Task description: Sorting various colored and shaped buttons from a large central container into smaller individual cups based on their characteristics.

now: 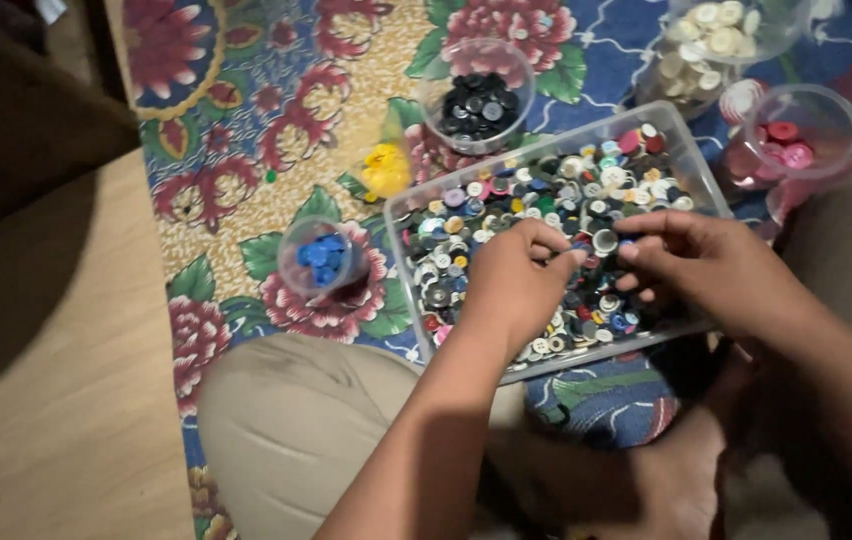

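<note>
we sat cross-legged on a floral patterned cloth [246,140] spread over the pale wooden floor [66,400], with a clear rectangular plastic tray [698,165] of mixed coloured buttons [546,200] lying just in front of our knees. both our hands were down in the tray. our left hand [511,285] was curled loosely over the buttons near the middle, fingertips drawn together as if pinching, though we could not tell whether a button sat between them. our right hand [711,262] was beside it, thumb and forefinger closed on what looked like a small dark blue button [627,244], just above the heap.

around the tray stood small clear plastic cups: one holding blue buttons [321,257] to the left, one holding black buttons [479,103] behind the tray, one with cream-white buttons [706,40] at the far right, and one with red and pink buttons [791,140] close to the tray's right corner. a small yellow pile [386,165] lay on the cloth between the blue and black cups.

to do this picking well, we judged it best to lift one button at a time with the fingertips, spread the heap flat with the other hand so colours showed, and keep the wrists low so nothing flicked over the tray's rim.
</note>
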